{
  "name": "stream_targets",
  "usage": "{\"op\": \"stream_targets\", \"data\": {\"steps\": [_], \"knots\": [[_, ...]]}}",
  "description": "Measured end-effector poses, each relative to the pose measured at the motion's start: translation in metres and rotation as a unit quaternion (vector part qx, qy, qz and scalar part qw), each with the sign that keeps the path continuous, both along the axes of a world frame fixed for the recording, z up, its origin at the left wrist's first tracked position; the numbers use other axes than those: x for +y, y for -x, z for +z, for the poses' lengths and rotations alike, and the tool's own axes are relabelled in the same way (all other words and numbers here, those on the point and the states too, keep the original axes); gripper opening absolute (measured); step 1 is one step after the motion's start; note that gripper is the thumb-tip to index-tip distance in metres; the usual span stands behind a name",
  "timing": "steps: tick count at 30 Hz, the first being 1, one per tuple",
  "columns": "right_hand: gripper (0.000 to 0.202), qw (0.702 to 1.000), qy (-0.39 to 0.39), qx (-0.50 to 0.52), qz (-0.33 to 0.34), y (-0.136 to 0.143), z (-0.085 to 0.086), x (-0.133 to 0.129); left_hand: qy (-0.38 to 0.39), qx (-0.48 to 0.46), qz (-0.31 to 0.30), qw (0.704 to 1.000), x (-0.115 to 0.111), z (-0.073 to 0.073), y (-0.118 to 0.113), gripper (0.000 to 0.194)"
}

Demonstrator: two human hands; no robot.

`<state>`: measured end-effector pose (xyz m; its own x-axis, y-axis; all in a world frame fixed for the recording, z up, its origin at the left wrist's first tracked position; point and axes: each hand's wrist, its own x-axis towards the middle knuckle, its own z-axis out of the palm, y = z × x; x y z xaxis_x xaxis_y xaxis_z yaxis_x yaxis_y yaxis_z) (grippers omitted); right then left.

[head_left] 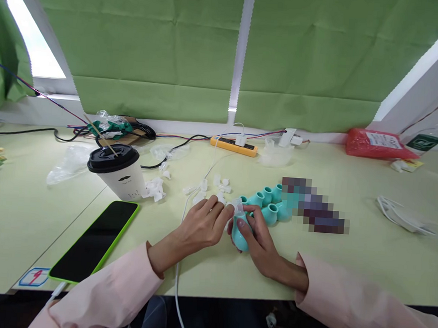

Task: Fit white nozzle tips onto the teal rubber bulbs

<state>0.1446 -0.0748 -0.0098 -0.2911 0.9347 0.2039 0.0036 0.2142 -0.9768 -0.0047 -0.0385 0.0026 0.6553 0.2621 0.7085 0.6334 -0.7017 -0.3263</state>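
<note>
A turquoise rubber bulb (240, 234) is gripped in my right hand (264, 244), its neck end tilted up and away from me. At the neck, my left hand (209, 221) pinches a small clear plastic piece (237, 206) that touches or sits in the bulb's opening; the exact fit is hidden by my fingers. Just beyond my right hand stand several more turquoise bulbs (270, 213), with round openings facing up. Small translucent white plastic pieces (223, 185) lie scattered on the table past my left hand.
At left are a paper cup (124, 177) with a black lid and a phone (95, 240) in a green case. A white cable (180, 251) runs by my left wrist to a yellow power strip (233, 146). A red package (380, 144) lies back right; a blurred patch covers the area right of the bulbs.
</note>
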Motion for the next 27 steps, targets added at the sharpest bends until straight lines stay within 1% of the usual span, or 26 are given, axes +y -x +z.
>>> {"op": "stream_targets", "data": {"steps": [2,3,4,6,7,8,10,11,12,13,14,15,16,17,18,19,20,21,22,23,25,27], "knots": [[0.017,1.0,-0.001,0.002,0.004,0.0,0.001,0.0,-0.005,-0.012,0.018,1.0,-0.001,-0.001,-0.002,0.007],[0.018,1.0,-0.001,0.003,0.006,0.0,0.001,0.0,0.016,-0.024,0.021,0.999,-0.001,-0.002,-0.002,0.007],[0.018,1.0,-0.001,0.005,0.008,0.0,0.001,0.0,0.056,-0.041,0.02,0.997,-0.002,-0.001,-0.003,0.008],[0.019,1.0,0.0,0.007,0.009,0.0,0.001,0.001,0.178,-0.08,0.006,0.981,-0.004,0.002,-0.004,0.009],[0.019,1.0,-0.001,0.009,0.009,0.0,0.002,0.001,0.25,-0.101,-0.007,0.963,-0.006,0.004,-0.004,0.009],[0.019,1.0,-0.002,0.011,0.009,-0.001,0.002,0.001,0.321,-0.123,-0.024,0.939,-0.007,0.007,-0.004,0.009],[0.019,1.0,-0.004,0.015,0.011,-0.001,0.002,0.001,0.447,-0.165,-0.066,0.877,-0.011,0.013,-0.004,0.01],[0.018,1.0,-0.004,0.018,0.012,-0.001,0.002,0.002,0.497,-0.183,-0.087,0.844,-0.012,0.016,-0.004,0.011],[0.018,1.0,-0.003,0.02,0.012,-0.002,0.002,0.002,0.535,-0.198,-0.105,0.815,-0.013,0.018,-0.004,0.012],[0.018,1.0,-0.003,0.022,0.013,-0.002,0.002,0.002,0.561,-0.21,-0.117,0.792,-0.013,0.018,-0.004,0.014],[0.018,1.0,-0.002,0.025,0.013,-0.002,0.002,0.002,0.571,-0.217,-0.125,0.782,-0.013,0.018,-0.003,0.015],[0.019,1.0,-0.002,0.026,0.015,-0.002,0.002,0.001,0.562,-0.221,-0.126,0.787,-0.012,0.016,-0.003,0.015],[0.019,1.0,-0.002,0.027,0.014,-0.002,0.002,0.001,0.527,-0.226,-0.123,0.81,-0.011,0.014,-0.003,0.014],[0.02,1.0,-0.003,0.027,0.011,-0.002,0.002,0.001,0.469,-0.232,-0.122,0.843,-0.009,0.011,-0.003,0.012],[0.02,1.0,-0.003,0.024,0.008,-0.002,0.002,0.001,0.394,-0.237,-0.123,0.879,-0.007,0.009,-0.003,0.011],[0.021,1.0,-0.003,0.021,0.008,-0.002,0.002,0.0,0.312,-0.241,-0.13,0.91,-0.005,0.006,-0.004,0.012],[0.021,1.0,-0.002,0.017,0.01,-0.002,0.002,0.0,0.238,-0.244,-0.141,0.929,-0.003,0.005,-0.004,0.015],[0.02,1.0,-0.001,0.013,0.013,-0.002,0.002,0.0,0.184,-0.245,-0.157,0.939,-0.001,0.004,-0.004,0.017],[0.02,1.0,0.0,0.012,0.017,-0.002,0.002,-0.001,0.152,-0.244,-0.174,0.942,0.0,0.003,-0.005,0.017],[0.02,1.0,0.001,0.012,0.019,-0.002,0.002,-0.001,0.138,-0.242,-0.189,0.942,0.002,0.004,-0.005,0.016],[0.019,1.0,0.002,0.016,0.017,-0.001,0.001,0.0,0.135,-0.241,-0.206,0.939,0.004,0.004,-0.005,0.015],[0.019,1.0,0.003,0.021,0.011,-0.001,0.0,0.001,0.125,-0.229,-0.203,0.944,0.005,0.002,-0.004,0.017]]}}
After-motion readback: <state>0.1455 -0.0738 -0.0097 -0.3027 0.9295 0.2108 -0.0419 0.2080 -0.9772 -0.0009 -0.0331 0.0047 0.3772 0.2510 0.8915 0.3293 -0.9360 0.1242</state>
